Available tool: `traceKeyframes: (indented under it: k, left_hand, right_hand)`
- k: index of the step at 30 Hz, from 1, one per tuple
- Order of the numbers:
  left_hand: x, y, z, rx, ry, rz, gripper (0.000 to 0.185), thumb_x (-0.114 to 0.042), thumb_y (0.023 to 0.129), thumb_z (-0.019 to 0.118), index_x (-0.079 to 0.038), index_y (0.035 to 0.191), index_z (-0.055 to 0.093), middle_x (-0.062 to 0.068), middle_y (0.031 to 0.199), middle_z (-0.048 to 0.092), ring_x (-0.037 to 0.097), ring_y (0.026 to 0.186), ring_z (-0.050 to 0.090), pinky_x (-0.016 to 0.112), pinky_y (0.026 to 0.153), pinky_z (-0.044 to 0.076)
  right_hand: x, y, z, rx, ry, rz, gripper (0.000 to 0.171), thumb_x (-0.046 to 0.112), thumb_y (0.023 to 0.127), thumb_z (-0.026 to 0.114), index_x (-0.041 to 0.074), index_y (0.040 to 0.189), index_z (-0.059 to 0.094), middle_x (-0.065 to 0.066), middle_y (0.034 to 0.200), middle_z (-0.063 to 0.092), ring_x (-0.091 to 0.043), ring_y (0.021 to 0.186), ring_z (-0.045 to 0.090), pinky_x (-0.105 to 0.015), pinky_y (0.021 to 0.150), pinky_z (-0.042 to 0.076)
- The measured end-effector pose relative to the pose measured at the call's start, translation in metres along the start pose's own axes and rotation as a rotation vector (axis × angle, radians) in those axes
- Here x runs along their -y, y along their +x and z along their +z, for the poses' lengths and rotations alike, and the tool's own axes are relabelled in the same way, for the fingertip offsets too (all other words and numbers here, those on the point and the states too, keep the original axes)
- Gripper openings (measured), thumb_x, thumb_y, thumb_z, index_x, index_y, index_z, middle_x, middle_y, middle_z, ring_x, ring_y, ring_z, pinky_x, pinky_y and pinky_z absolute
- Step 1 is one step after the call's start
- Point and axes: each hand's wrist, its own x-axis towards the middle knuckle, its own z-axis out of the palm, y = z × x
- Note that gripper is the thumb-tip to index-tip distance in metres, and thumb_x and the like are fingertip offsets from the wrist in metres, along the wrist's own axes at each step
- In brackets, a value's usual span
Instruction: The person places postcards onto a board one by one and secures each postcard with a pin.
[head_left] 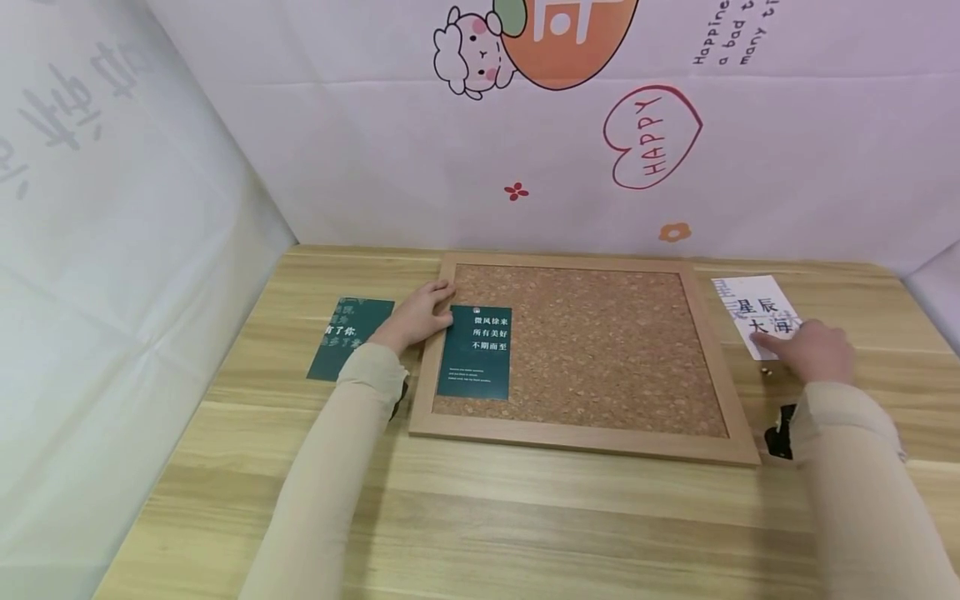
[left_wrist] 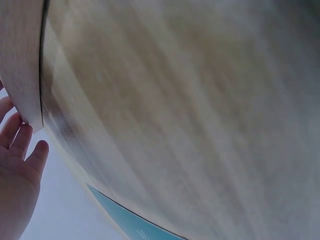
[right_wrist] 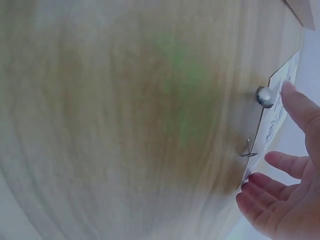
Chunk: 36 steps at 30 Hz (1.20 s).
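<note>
A cork board (head_left: 607,358) in a light wooden frame lies on the table. On its left part is a dark green card (head_left: 472,362) with white writing, a small pin head at its top edge. My left hand (head_left: 416,317) rests on the frame's left side, fingertips against the wood, as the left wrist view shows too. At the right, my right hand (head_left: 813,354) reaches over a white card (head_left: 738,292) with dark writing, its thumb at the card's lower part. Thumb and fingers are spread apart in the right wrist view. Two metal pushpins (right_wrist: 265,97) lie beside the card.
Another green card (head_left: 330,354) lies on the wooden table (head_left: 525,525) left of the board, partly behind my left hand. White cloth walls (head_left: 375,167) with printed drawings rise behind and to the left of the table.
</note>
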Motion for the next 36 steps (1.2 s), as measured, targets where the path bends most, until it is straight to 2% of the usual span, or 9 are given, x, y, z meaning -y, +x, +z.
traceKeyframes:
  k: [5, 11, 16, 20, 24, 29, 33, 36]
  left_hand:
    - [-0.0006, 0.0005, 0.0000, 0.003, -0.006, -0.006, 0.059, -0.021, 0.098, 0.047, -0.012, 0.152, 0.026, 0.009, 0.161, 0.016, 0.030, 0.149, 0.017, 0.046, 0.121, 0.021]
    - [-0.0010, -0.0009, 0.0005, -0.007, 0.016, -0.005, 0.059, -0.021, 0.098, 0.047, -0.013, 0.152, 0.025, 0.008, 0.161, 0.016, 0.029, 0.149, 0.018, 0.045, 0.120, 0.023]
    - [-0.0010, -0.0009, 0.0006, -0.007, 0.016, 0.002, 0.059, -0.021, 0.098, 0.047, -0.012, 0.152, 0.025, 0.009, 0.161, 0.016, 0.030, 0.148, 0.018, 0.045, 0.120, 0.023]
    - [-0.0003, -0.0001, 0.0009, -0.006, 0.024, 0.002, 0.059, -0.020, 0.098, 0.047, -0.012, 0.152, 0.025, 0.010, 0.161, 0.016, 0.031, 0.148, 0.018, 0.046, 0.120, 0.023]
    - [-0.0007, 0.0005, 0.0014, -0.005, 0.026, 0.001, 0.059, -0.020, 0.098, 0.047, -0.012, 0.152, 0.025, 0.009, 0.161, 0.015, 0.030, 0.149, 0.017, 0.045, 0.120, 0.022]
    - [-0.0018, 0.0006, 0.0015, -0.008, 0.017, 0.007, 0.059, -0.019, 0.098, 0.047, -0.011, 0.152, 0.025, 0.010, 0.161, 0.015, 0.030, 0.149, 0.017, 0.045, 0.121, 0.021]
    - [-0.0023, 0.0000, 0.0009, -0.007, 0.012, 0.005, 0.059, -0.019, 0.098, 0.047, -0.010, 0.152, 0.026, 0.009, 0.161, 0.016, 0.029, 0.148, 0.018, 0.044, 0.121, 0.022]
    - [-0.0017, -0.0004, 0.0008, -0.003, 0.017, 0.005, 0.059, -0.019, 0.098, 0.047, -0.010, 0.152, 0.026, 0.009, 0.161, 0.015, 0.029, 0.148, 0.018, 0.044, 0.120, 0.023]
  right_hand:
    - [-0.0006, 0.0001, 0.0007, 0.017, -0.032, -0.005, 0.092, 0.060, 0.090, 0.049, -0.030, 0.108, 0.044, -0.048, 0.105, 0.047, -0.058, 0.093, 0.042, -0.057, 0.072, 0.044]
    - [0.0025, 0.0004, 0.0019, 0.030, 0.007, 0.021, 0.098, 0.060, 0.087, 0.054, -0.030, 0.122, 0.034, -0.048, 0.113, 0.040, -0.059, 0.097, 0.035, -0.062, 0.081, 0.039]
    - [0.0039, 0.0000, 0.0030, 0.033, 0.074, 0.096, 0.106, 0.059, 0.086, 0.058, -0.028, 0.131, 0.018, -0.053, 0.117, 0.029, -0.061, 0.100, 0.032, -0.064, 0.080, 0.040]
    - [0.0041, -0.0010, 0.0032, 0.030, 0.155, 0.148, 0.112, 0.055, 0.085, 0.062, -0.022, 0.141, 0.003, -0.058, 0.125, 0.014, -0.066, 0.104, 0.031, -0.066, 0.078, 0.043]
    - [0.0051, -0.0021, 0.0020, 0.023, 0.179, 0.153, 0.115, 0.054, 0.085, 0.063, -0.019, 0.143, -0.005, -0.058, 0.128, 0.007, -0.068, 0.106, 0.028, -0.069, 0.080, 0.042]
    - [0.0050, -0.0016, 0.0028, -0.018, 0.157, 0.100, 0.110, 0.051, 0.085, 0.064, -0.018, 0.144, 0.003, -0.057, 0.127, 0.015, -0.066, 0.108, 0.026, -0.067, 0.082, 0.038]
    - [0.0034, 0.0010, 0.0045, -0.074, 0.136, 0.042, 0.099, 0.046, 0.086, 0.064, -0.018, 0.142, 0.014, -0.051, 0.125, 0.027, -0.061, 0.108, 0.029, -0.064, 0.086, 0.030]
    - [0.0031, 0.0028, 0.0041, -0.098, 0.151, 0.027, 0.093, 0.044, 0.089, 0.061, -0.019, 0.141, 0.018, -0.049, 0.125, 0.029, -0.061, 0.111, 0.029, -0.065, 0.092, 0.026]
